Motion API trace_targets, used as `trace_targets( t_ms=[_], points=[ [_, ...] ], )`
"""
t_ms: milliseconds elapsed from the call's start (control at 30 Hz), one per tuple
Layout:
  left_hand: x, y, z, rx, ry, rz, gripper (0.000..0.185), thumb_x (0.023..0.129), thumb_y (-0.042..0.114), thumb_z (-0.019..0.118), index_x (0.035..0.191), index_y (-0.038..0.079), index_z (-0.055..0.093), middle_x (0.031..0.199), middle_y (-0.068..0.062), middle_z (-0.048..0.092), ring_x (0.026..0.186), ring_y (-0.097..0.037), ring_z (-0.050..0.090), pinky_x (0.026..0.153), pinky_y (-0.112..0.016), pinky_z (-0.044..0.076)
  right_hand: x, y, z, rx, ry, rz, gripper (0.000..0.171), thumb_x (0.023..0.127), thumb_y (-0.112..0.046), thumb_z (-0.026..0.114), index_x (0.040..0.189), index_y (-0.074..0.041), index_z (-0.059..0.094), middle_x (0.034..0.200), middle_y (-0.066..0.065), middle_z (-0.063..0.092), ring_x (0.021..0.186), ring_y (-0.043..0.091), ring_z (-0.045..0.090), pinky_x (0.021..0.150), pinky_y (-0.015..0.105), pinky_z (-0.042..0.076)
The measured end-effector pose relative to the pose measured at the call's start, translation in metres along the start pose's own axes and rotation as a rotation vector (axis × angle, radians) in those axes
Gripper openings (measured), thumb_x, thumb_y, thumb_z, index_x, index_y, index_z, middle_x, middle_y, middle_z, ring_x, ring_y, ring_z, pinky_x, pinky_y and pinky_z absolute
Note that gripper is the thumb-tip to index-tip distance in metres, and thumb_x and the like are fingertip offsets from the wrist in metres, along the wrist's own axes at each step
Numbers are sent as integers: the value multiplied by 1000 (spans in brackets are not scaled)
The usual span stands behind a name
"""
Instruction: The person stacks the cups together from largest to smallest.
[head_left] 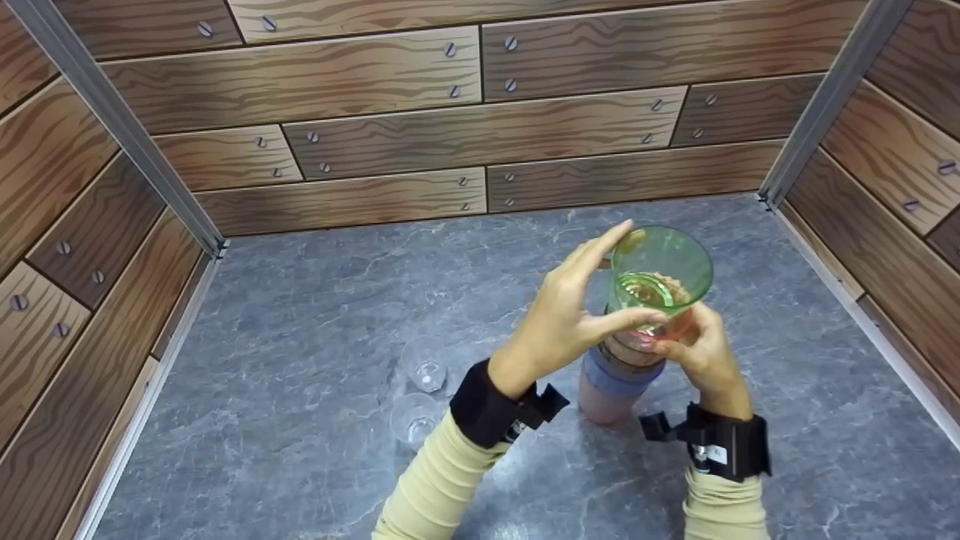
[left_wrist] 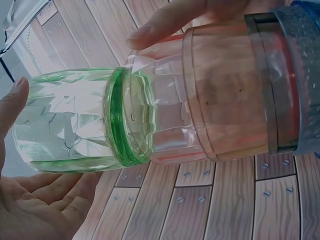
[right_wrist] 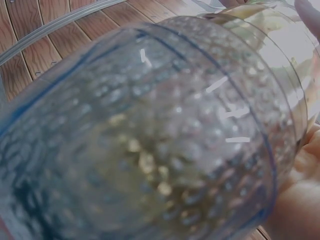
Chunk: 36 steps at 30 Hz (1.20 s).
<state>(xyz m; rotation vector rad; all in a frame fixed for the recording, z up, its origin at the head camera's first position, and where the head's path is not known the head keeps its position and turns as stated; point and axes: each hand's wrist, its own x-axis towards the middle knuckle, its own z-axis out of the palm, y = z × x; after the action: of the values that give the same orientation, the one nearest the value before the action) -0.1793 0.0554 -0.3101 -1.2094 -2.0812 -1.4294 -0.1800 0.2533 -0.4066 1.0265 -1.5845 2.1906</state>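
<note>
Here we see the left hand pinching the green cup atop the stacked cups on the bench; the right hand grasps the pink cup beneath it.

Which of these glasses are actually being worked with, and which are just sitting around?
In use:
green glass, gripped by the left hand
stack of cups beneath it, pink and blue-banded, steadied by the right hand

Lying about:
two clear glasses on the grey tabletop, untouched

Green glass tops pink and blue glasses.
</note>
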Motion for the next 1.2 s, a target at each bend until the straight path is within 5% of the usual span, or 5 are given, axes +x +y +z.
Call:
trace_targets(
  t_ms=[567, 800, 1200],
  points=[
    [1, -7, 8, 13, -40, -32, 83, 75, 26, 75, 140, -1, 32, 133, -13, 53, 121, -19, 53, 103, -16, 43, 0, 0, -2, -11, -7, 9, 52, 79, -6, 70, 127, -3, 52, 120, 2, 65, 101, 8, 65, 80, 18, 56],
    [-1, -10, 11, 18, -50, -38, 81, 75, 26, 74, 140, 0, 33, 133, -13, 53, 119, -19, 54, 102, -15, 44, 1, 0, -2, 34, -25, 18, 56, 80, -6, 69, 131, 1, 47, 124, 6, 62, 105, 12, 64, 85, 20, 55],
    [-4, -14, 14, 56, -86, -84, 80, 75, 30, 74, 140, 3, 34, 133, -11, 52, 128, -18, 48, 112, -22, 36, 1, -1, -1, 61, -15, 48, 58, 79, -2, 69, 132, 1, 45, 129, 8, 58, 110, 15, 62, 80, 24, 58]
  ],
)
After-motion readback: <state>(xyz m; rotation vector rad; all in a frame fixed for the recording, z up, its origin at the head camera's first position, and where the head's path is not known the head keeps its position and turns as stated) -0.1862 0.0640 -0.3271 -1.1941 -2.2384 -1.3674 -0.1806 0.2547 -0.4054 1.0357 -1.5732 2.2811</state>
